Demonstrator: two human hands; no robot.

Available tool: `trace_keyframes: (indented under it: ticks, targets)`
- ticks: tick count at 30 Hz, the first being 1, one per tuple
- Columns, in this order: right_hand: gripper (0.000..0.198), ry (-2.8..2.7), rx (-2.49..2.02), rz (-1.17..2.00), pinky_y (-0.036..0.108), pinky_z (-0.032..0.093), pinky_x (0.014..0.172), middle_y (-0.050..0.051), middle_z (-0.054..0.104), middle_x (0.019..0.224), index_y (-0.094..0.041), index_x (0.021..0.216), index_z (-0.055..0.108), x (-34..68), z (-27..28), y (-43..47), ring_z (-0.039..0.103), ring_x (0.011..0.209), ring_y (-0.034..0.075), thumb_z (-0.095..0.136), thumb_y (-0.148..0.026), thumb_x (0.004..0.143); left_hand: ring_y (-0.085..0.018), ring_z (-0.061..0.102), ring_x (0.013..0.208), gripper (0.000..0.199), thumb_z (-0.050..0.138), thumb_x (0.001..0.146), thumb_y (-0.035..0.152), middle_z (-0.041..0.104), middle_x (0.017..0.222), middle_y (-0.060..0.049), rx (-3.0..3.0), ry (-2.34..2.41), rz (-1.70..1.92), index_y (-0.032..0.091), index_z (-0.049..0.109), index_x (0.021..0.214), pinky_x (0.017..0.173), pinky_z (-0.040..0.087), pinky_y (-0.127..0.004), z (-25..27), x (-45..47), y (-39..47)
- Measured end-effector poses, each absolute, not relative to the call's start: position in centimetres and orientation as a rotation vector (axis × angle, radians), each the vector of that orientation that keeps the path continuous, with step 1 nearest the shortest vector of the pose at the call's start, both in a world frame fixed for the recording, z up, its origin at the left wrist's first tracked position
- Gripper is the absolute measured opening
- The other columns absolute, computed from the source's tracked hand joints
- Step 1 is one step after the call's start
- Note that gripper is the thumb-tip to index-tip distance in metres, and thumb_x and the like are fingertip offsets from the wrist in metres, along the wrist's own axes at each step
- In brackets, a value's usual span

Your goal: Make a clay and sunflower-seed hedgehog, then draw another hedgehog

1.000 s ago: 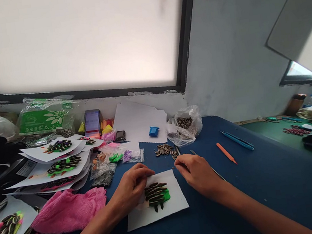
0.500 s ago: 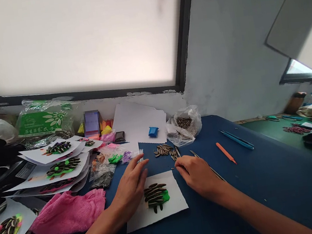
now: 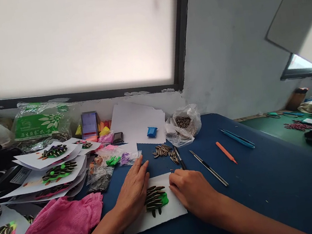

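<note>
A white paper card (image 3: 173, 217) lies on the blue table, with dark striped sunflower seeds (image 3: 155, 197) set in rows on green clay (image 3: 164, 199). Two seeds stick out below like legs. My left hand (image 3: 134, 191) rests along the card's left edge, fingers stretched out. Over the card's upper right corner, my right hand (image 3: 193, 190) is closed with fingers curled together; whatever is in them is hidden. Just beyond it lie a loose pile of sunflower seeds (image 3: 162, 150) and a dark pen (image 3: 180, 158).
A craft knife (image 3: 208, 168), an orange marker (image 3: 226, 153) and blue tweezers (image 3: 237, 138) lie to the right. A bag of seeds (image 3: 184, 123) and a blue clay packet (image 3: 152, 131) sit at the back. Leftward are a pink cloth (image 3: 66, 219) and stacked seed pictures (image 3: 46, 177).
My right hand has come from beside the seed pile back toward me, onto the card's upper right corner. My left hand stays by the card's left edge. The view shifted slightly.
</note>
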State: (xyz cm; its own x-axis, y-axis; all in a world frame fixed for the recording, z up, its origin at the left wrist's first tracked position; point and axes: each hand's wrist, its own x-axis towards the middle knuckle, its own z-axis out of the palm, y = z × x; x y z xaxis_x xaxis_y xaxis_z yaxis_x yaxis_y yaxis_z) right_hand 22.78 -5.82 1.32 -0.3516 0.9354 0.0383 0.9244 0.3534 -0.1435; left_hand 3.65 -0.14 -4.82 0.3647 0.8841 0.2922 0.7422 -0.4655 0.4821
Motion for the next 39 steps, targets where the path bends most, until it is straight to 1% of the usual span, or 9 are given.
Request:
trace_keyframes:
  ticks: [4, 12, 18, 23, 28, 33, 36, 39]
  targets:
    - [0.014, -2.495, -1.698, 0.106, 0.026, 0.036, 0.06, 0.005, 0.065, 0.086, -0.018, 0.084, 0.061, 22.8, 0.8, -5.8, 0.062, 0.075, 0.017, 0.049, -0.018, 0.092, -0.028, 0.031, 0.14, 0.049, 0.03, 0.094, 0.032, 0.036, 0.151, -0.014, 2.404, 1.486, 0.678, 0.011, 0.046, 0.136, 0.113, 0.029, -0.046, -4.9, 3.8, -0.2]
    - [0.014, -2.507, -1.712, 0.088, 0.026, 0.035, 0.058, 0.004, 0.065, 0.086, -0.018, 0.083, 0.06, 22.7, 0.7, -6.0, 0.062, 0.073, 0.017, 0.049, -0.018, 0.092, -0.028, 0.033, 0.139, 0.047, 0.03, 0.095, 0.031, 0.031, 0.153, -0.013, 2.471, 1.539, 0.663, 0.013, 0.048, 0.135, 0.112, 0.032, -0.046, -5.1, 3.9, -0.3]
    - [0.013, -2.51, -1.704, 0.078, 0.026, 0.035, 0.058, 0.004, 0.065, 0.086, -0.018, 0.084, 0.06, 22.7, 0.7, -5.9, 0.062, 0.073, 0.017, 0.049, -0.017, 0.091, -0.028, 0.033, 0.139, 0.048, 0.028, 0.095, 0.03, 0.033, 0.152, -0.015, 2.511, 1.538, 0.667, 0.012, 0.048, 0.135, 0.112, 0.032, -0.046, -5.4, 4.0, -0.3]
    - [0.014, -2.5, -1.708, 0.111, 0.026, 0.036, 0.06, 0.004, 0.065, 0.087, -0.018, 0.084, 0.061, 22.7, 0.9, -5.8, 0.063, 0.075, 0.018, 0.049, -0.018, 0.092, -0.025, 0.03, 0.14, 0.047, 0.03, 0.095, 0.033, 0.031, 0.153, -0.011, 2.407, 1.465, 0.755, 0.016, 0.046, 0.136, 0.113, 0.03, -0.044, -5.4, 3.7, -0.1]
    - [0.014, -2.45, -1.716, 0.2, 0.025, 0.037, 0.063, 0.004, 0.067, 0.086, -0.017, 0.083, 0.062, 23.1, 1.9, -5.7, 0.062, 0.075, 0.017, 0.051, -0.017, 0.091, -0.024, 0.032, 0.139, 0.045, 0.03, 0.096, 0.035, 0.037, 0.151, -0.009, 2.217, 1.389, 0.883, 0.019, 0.049, 0.133, 0.113, 0.031, -0.046, -5.0, 3.4, 0.0]
    - [0.017, -2.288, -1.844, 0.119, 0.025, 0.038, 0.064, 0.004, 0.067, 0.086, -0.017, 0.082, 0.064, 24.8, 2.7, -4.6, 0.062, 0.075, 0.016, 0.051, -0.015, 0.092, -0.025, 0.039, 0.136, 0.042, 0.031, 0.095, 0.04, 0.045, 0.146, -0.008, 2.046, 1.345, 1.044, 0.021, 0.056, 0.123, 0.111, 0.033, -0.048, -3.8, 2.9, -0.2]
    - [0.015, -2.212, -1.905, 0.036, 0.025, 0.038, 0.064, 0.004, 0.067, 0.087, -0.018, 0.087, 0.066, 25.9, 2.6, -3.6, 0.062, 0.078, 0.017, 0.053, -0.015, 0.092, -0.024, 0.045, 0.13, 0.037, 0.034, 0.093, 0.037, 0.053, 0.138, -0.008, 2.057, 1.301, 1.104, 0.02, 0.059, 0.115, 0.109, 0.036, -0.046, -3.0, 2.7, -0.2]
    - [0.016, -2.197, -1.909, 0.032, 0.025, 0.04, 0.065, 0.004, 0.067, 0.091, -0.019, 0.091, 0.068, 26.3, 2.2, -3.1, 0.062, 0.079, 0.016, 0.053, -0.016, 0.092, -0.025, 0.055, 0.119, 0.034, 0.036, 0.091, 0.033, 0.061, 0.125, -0.009, 2.101, 1.26, 1.129, 0.02, 0.06, 0.111, 0.103, 0.043, -0.045, -2.8, 2.6, -0.3]
